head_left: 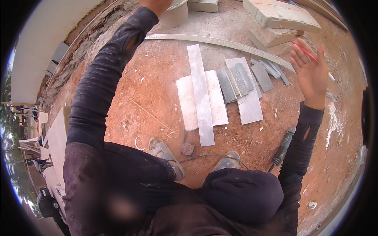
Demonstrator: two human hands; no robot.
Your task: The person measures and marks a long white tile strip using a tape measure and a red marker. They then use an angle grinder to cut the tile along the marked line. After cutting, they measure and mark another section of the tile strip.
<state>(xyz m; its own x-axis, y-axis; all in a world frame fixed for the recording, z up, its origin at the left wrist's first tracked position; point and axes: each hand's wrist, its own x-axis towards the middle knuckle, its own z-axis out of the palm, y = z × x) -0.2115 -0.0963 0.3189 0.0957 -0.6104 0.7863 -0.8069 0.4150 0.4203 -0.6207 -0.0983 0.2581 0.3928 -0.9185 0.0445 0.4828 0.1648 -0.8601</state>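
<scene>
My left hand reaches to the far edge of the view, where its fingers are cut off. Just below it lies one end of a long pale bar, which runs across to the right. My right hand is raised on the right, palm up, with a red pen lodged between thumb and fingers. The pen's white end sticks out past the thumb. On the ground between my arms, a long light-grey tile strip rests across a whitish slab.
Dark grey tile pieces lie on a light tile. A teal and black power tool with a cord is near my right knee. Stone blocks are stacked far right; a bucket stands at the far side.
</scene>
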